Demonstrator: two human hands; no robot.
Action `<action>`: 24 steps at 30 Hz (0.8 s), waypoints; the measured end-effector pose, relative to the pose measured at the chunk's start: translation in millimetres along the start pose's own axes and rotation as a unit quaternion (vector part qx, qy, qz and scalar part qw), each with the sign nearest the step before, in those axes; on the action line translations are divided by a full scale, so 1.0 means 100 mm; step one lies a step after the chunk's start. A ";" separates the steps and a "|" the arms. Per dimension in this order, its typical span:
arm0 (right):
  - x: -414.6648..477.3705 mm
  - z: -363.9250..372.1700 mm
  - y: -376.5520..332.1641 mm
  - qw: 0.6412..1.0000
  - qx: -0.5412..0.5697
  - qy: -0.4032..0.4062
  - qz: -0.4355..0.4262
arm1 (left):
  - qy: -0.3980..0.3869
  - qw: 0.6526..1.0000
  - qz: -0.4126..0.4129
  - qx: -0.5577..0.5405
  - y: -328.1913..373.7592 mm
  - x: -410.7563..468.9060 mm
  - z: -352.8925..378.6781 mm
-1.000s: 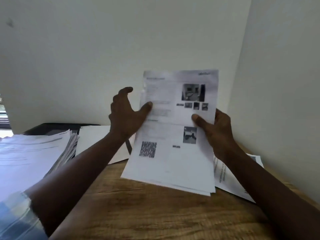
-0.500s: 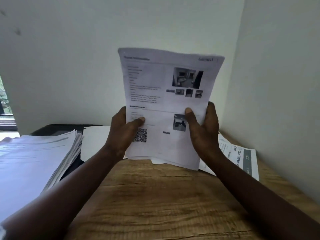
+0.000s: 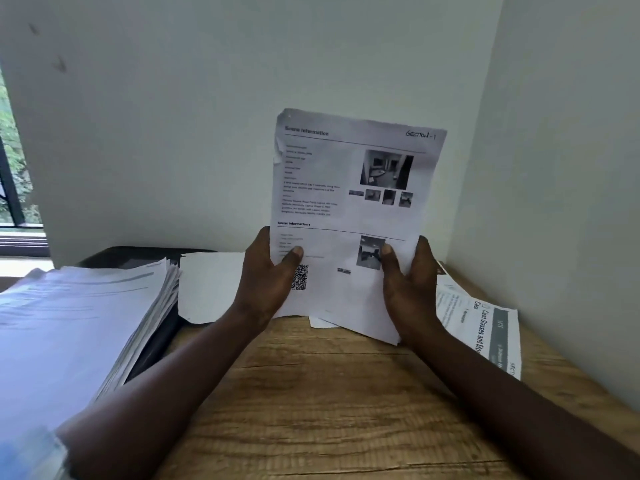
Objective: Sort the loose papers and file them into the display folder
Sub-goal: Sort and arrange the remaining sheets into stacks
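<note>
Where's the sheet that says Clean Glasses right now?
In the head view, the white printed sheet with the grey band lies flat on the wooden table at far right, beside the side wall, just past the right hand.

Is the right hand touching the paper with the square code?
Touching. The head view shows the right hand gripping the printed sheet, thumb pressed on its front.

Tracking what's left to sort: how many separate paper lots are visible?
4: printed white sheets in left hand and right hand; tall white paper stack at left; blank white sheet beside it; printed white leaflet at right. Others may be hidden.
</note>
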State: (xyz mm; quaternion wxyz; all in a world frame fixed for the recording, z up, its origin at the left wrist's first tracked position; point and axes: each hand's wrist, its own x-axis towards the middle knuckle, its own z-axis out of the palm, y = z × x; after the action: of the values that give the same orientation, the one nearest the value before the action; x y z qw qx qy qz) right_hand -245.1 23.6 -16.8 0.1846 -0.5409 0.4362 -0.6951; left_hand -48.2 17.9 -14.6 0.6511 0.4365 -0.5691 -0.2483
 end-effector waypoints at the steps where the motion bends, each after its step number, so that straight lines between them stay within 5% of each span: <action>1: 0.01 -0.01 -0.05 1.000 0.008 0.011 -0.012 | 0.012 1.000 0.004 -0.001 0.02 0.00 0.01; 6: 0.17 -0.07 -0.30 0.990 0.060 0.121 -0.032 | 0.117 0.990 -0.048 -0.065 0.11 -0.13 0.14; 9: 0.19 -0.06 -0.41 0.976 0.085 0.198 -0.002 | 0.032 0.938 -0.214 -0.272 0.21 -0.19 0.22; 13: -0.09 0.13 -0.51 0.963 0.110 0.240 0.059 | -0.044 0.911 -0.206 -0.354 0.47 -0.39 0.32; 18: -0.42 0.08 -0.55 0.955 0.150 0.219 0.134 | 0.071 0.964 -0.116 -0.229 0.66 -0.55 0.05; 21: -0.40 -0.29 -0.55 0.965 0.001 0.239 0.107 | 0.060 0.991 -0.036 -0.118 0.67 -0.58 -0.34; 24: -0.29 -0.55 -0.54 0.987 -0.057 0.136 0.058 | 0.030 0.999 0.019 -0.030 0.68 -0.57 -0.68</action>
State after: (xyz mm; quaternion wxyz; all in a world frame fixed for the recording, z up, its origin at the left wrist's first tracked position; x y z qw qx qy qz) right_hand -273.8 97.1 7.6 0.1319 -0.4246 0.5269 -0.7243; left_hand -8.4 118.3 15.4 0.6851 0.4129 -0.5501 -0.2398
